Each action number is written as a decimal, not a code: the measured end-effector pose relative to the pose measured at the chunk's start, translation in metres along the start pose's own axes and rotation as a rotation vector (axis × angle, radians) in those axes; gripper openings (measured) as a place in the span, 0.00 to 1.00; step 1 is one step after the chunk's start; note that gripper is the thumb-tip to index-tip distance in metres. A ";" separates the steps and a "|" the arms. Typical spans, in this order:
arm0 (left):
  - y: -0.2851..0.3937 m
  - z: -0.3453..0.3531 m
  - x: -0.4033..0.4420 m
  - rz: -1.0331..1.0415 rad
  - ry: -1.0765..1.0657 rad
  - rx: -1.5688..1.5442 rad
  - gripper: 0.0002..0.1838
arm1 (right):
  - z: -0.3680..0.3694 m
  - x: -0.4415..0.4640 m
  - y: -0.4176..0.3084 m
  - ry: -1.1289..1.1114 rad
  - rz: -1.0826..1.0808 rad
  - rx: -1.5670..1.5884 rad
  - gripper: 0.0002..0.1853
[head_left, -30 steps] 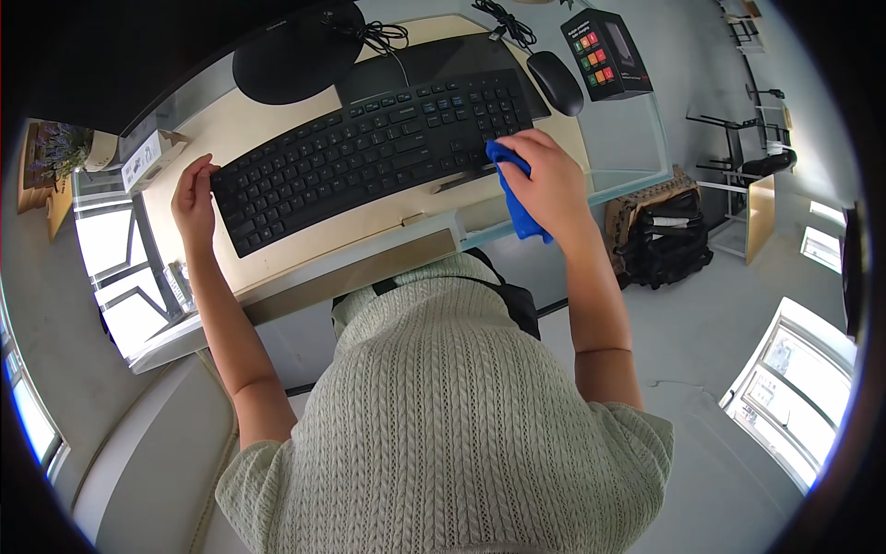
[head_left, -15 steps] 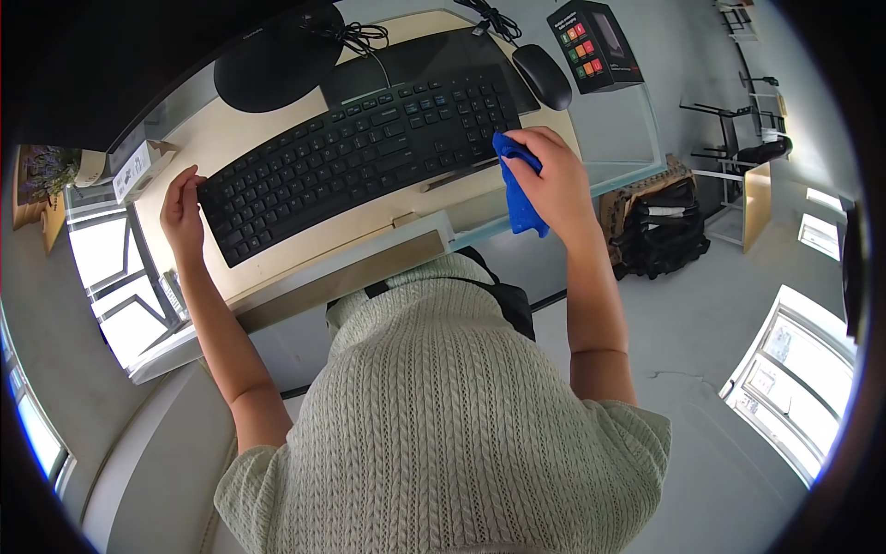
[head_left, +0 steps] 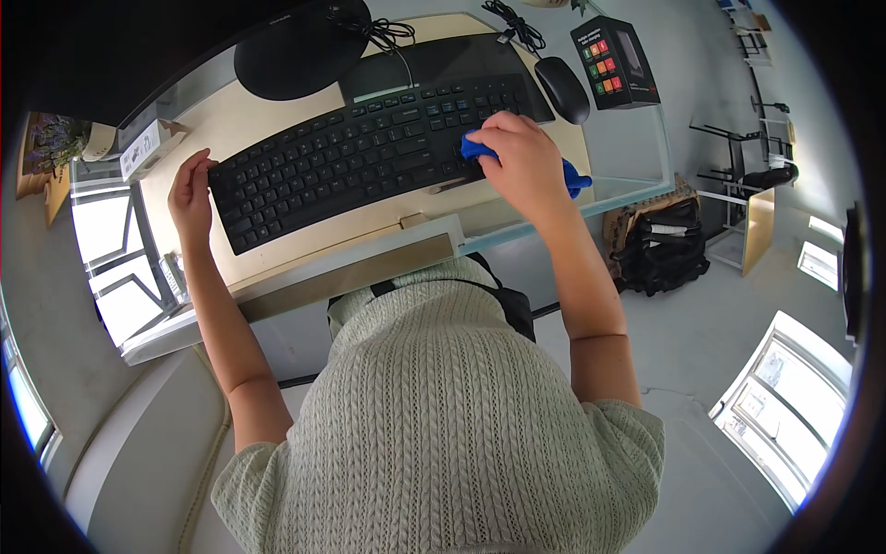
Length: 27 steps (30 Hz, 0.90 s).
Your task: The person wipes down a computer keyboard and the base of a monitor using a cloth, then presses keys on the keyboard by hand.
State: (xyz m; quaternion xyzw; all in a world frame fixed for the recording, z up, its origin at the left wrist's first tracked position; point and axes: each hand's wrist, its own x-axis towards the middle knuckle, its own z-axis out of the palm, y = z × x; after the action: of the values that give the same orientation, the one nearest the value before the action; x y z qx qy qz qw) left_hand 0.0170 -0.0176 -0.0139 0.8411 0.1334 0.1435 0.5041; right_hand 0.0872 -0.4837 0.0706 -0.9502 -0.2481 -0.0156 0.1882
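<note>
A black keyboard (head_left: 334,159) lies slanted on the desk. At its left end my left hand (head_left: 191,196) has its fingers closed on the keyboard's edge, with the thumb side toward the keys. Over the number pad at the right end is my right hand (head_left: 522,166), its fingers pinching a blue cloth (head_left: 477,148). One bunched part of the cloth rests on the keys, and another part shows beyond the wrist at right. The hand hides the middle of the cloth and several keys.
A black mouse (head_left: 562,90) lies right of the keyboard, with a black box (head_left: 616,65) beyond it. The monitor's round base (head_left: 300,51) and bundled cables (head_left: 388,35) are behind. A white box (head_left: 152,150) stands at left. A glass edge (head_left: 540,210) runs along the desk's front.
My right hand has moved left with the cloth, from the keyboard's right end onto the number pad. My left hand keeps its place at the left edge. The view has shifted slightly.
</note>
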 end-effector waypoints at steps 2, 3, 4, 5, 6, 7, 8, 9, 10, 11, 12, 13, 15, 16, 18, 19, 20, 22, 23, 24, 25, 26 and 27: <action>0.006 0.001 -0.001 -0.008 0.007 0.005 0.12 | -0.010 0.006 -0.007 -0.202 0.072 0.122 0.11; 0.007 0.001 -0.001 -0.003 -0.005 0.007 0.12 | -0.007 0.010 -0.008 -0.211 0.065 0.123 0.11; 0.007 0.001 -0.001 -0.015 -0.005 0.007 0.12 | -0.003 0.016 -0.008 -0.079 0.088 0.078 0.10; 0.005 0.001 0.000 -0.019 0.000 0.004 0.12 | 0.000 0.023 -0.007 0.056 0.110 0.030 0.09; 0.003 0.001 0.000 -0.003 -0.006 -0.019 0.12 | 0.006 0.028 -0.005 0.155 0.061 -0.049 0.09; 0.001 0.001 -0.001 0.011 -0.012 -0.040 0.12 | 0.007 0.027 -0.006 0.148 0.055 -0.050 0.09; 0.000 0.000 -0.001 0.004 -0.005 -0.039 0.12 | 0.008 0.027 -0.009 0.043 0.099 -0.060 0.10; 0.002 0.001 -0.001 0.005 -0.009 -0.023 0.12 | 0.007 0.027 -0.013 -0.062 0.141 -0.072 0.11; 0.003 0.001 -0.001 0.005 -0.012 -0.008 0.12 | 0.004 0.026 -0.019 -0.069 0.130 -0.071 0.11; 0.004 0.000 -0.002 -0.005 -0.007 -0.008 0.12 | -0.002 0.023 -0.027 -0.113 0.115 -0.031 0.11; 0.006 0.000 -0.002 -0.006 -0.019 -0.022 0.12 | -0.005 0.022 -0.032 -0.156 0.104 0.007 0.12; 0.007 0.001 -0.002 -0.004 -0.030 -0.039 0.12 | -0.001 0.023 -0.033 -0.162 0.100 0.001 0.12; 0.005 0.002 -0.002 -0.012 -0.019 -0.042 0.12 | 0.011 0.026 -0.035 0.074 -0.110 0.071 0.12; 0.006 0.002 -0.001 -0.018 -0.024 -0.039 0.12 | 0.012 0.025 -0.035 0.069 -0.116 0.072 0.12; 0.006 0.001 -0.001 -0.032 -0.024 -0.034 0.12 | 0.011 0.021 -0.037 -0.110 -0.101 0.028 0.12; 0.006 0.001 -0.001 -0.024 -0.028 -0.040 0.12 | 0.006 0.022 -0.038 -0.118 -0.109 0.028 0.12; 0.006 0.002 -0.001 -0.015 -0.034 -0.047 0.12 | -0.001 0.023 -0.041 -0.250 -0.034 0.051 0.13; 0.005 0.002 0.000 -0.004 -0.032 -0.041 0.12 | 0.000 0.027 -0.044 -0.387 0.037 0.068 0.13; 0.005 0.002 0.000 0.013 -0.035 -0.031 0.12 | 0.009 0.028 -0.047 -0.206 -0.008 0.073 0.12; 0.006 0.002 0.000 0.006 -0.028 -0.032 0.12 | 0.015 0.030 -0.049 -0.026 -0.052 0.078 0.11; 0.006 0.002 -0.001 0.003 -0.034 -0.031 0.12 | 0.015 0.029 -0.051 -0.033 -0.059 0.079 0.11; 0.007 0.002 -0.001 0.001 -0.039 -0.029 0.12 | 0.015 0.028 -0.053 -0.116 -0.035 0.066 0.12; 0.007 0.001 0.000 -0.005 -0.030 -0.027 0.12 | 0.014 0.027 -0.056 -0.199 -0.012 0.052 0.13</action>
State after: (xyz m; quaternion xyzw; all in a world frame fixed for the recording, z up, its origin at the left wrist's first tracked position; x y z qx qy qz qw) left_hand 0.0177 -0.0222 -0.0082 0.8359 0.1259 0.1315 0.5178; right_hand 0.0832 -0.4212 0.0802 -0.9403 -0.2715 0.0840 0.1871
